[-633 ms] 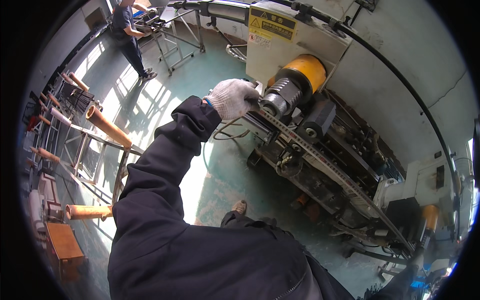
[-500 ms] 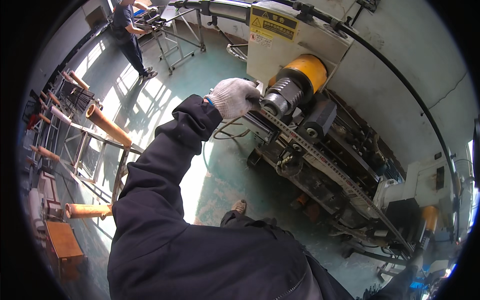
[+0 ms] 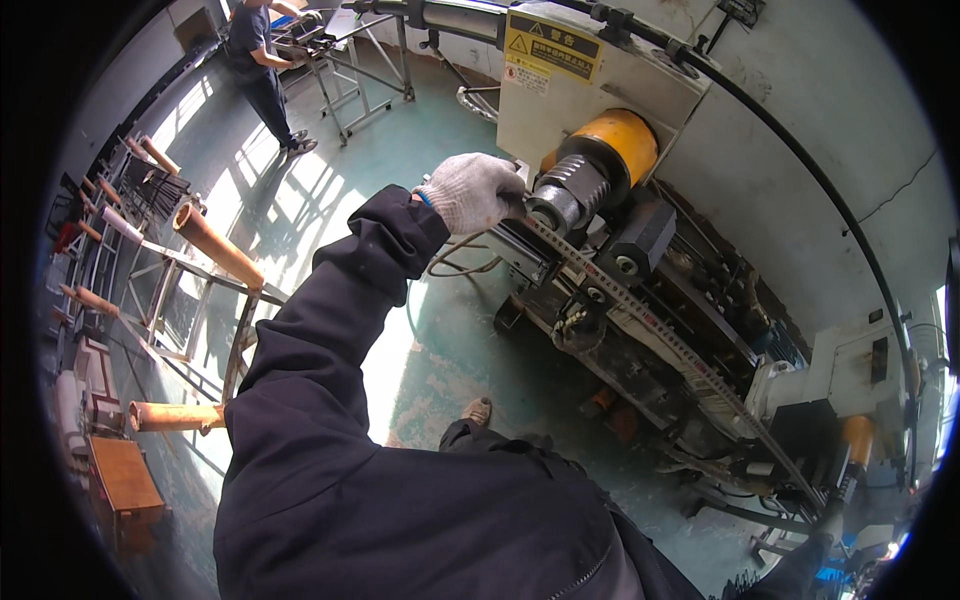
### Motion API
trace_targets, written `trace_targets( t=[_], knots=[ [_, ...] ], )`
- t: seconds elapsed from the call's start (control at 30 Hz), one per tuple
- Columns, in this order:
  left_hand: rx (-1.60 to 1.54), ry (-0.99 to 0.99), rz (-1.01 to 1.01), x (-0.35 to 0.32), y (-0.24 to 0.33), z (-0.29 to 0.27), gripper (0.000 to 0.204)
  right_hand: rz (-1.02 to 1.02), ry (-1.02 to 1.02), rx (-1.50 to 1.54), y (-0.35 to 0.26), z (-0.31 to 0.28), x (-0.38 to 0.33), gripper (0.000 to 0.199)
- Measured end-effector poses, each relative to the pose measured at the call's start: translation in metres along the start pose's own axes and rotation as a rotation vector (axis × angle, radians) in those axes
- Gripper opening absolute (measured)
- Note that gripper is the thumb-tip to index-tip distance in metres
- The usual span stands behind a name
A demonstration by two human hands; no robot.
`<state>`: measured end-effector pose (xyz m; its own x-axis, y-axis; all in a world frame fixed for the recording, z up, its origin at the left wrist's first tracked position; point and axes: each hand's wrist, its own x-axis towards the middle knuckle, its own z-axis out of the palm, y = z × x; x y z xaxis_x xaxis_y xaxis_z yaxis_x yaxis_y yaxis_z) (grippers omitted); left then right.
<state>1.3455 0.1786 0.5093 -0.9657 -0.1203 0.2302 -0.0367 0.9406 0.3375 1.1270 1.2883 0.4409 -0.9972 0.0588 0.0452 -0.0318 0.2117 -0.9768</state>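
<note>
My left hand, in a white knit glove, reaches out on a dark sleeve to the front of a machine. Its fingers are closed at the face of a grey ribbed steel cylinder that sticks out of a yellow housing. A long, thin metal strip with marks along it starts right at the fingers and runs down to the lower right over the machine bed. The hand seems to grip the strip's near end; the fingertips are hidden. My right hand is out of the picture.
The machine's beige cabinet and dark bed fill the right side. Metal racks with cardboard-coloured tubes stand at the left on a green floor. Another person works at a frame table far back. My shoe shows below.
</note>
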Motion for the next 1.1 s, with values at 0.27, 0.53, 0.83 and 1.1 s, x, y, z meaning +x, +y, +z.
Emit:
trace_targets(
  t=[0.27,0.53,0.83,1.1],
  knots=[
    [-0.002,0.008,0.010,0.001,-0.002,0.002,0.026,0.158,0.193,-0.460,0.006,-0.019,0.023,0.041],
    [-0.009,0.062,0.040,0.000,-0.005,0.006,0.028,0.142,0.201,-0.834,0.037,-0.059,0.040,0.041],
    [-0.005,0.036,0.000,-0.002,0.000,0.004,0.026,0.064,0.121,-0.826,0.031,-0.049,0.043,0.038],
    [-0.007,0.027,-0.008,-0.003,0.004,0.001,0.025,0.079,0.190,-0.744,0.032,-0.051,0.040,0.033]
  ],
)
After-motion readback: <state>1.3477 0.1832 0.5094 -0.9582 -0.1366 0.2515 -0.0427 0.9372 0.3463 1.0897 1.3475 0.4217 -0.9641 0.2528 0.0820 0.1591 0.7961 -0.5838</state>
